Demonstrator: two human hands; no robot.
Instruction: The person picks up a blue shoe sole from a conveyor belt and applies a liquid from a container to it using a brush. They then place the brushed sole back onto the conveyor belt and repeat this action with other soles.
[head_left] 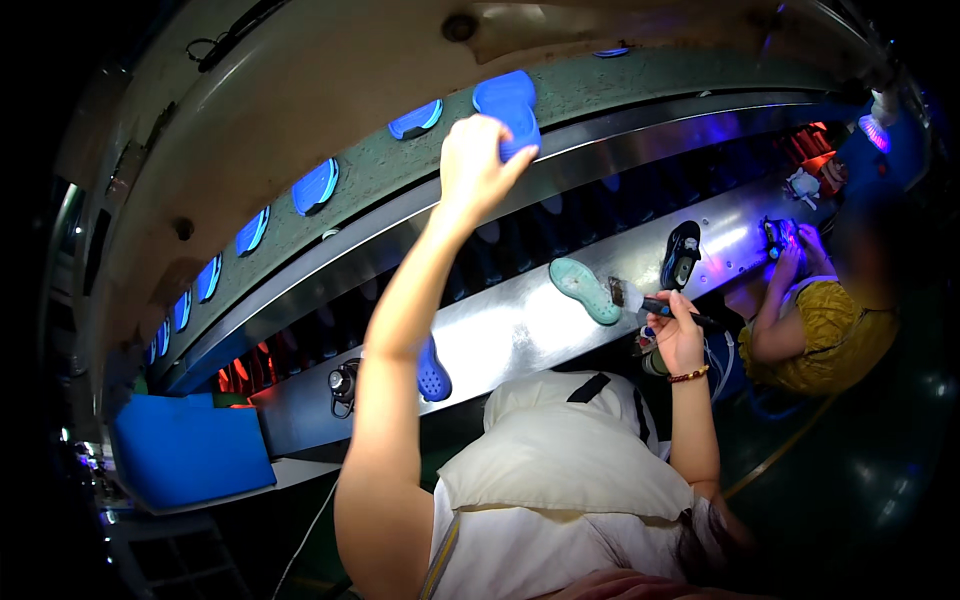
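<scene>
Your outstretched left hand [474,165] pinches a blue sole [506,100] at the near edge of the belt [365,155] — your right hand [679,335], held closer, grips a brush [631,297] beside a green sole [583,287] by the bench's [500,325] near edge.

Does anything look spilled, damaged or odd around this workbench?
The beige hood along the top looks worn: it has a dark round spot, perhaps a hole, and a ragged, discoloured patch. The pale green sole and the blue sole in the left hand show no obvious damage.
</scene>
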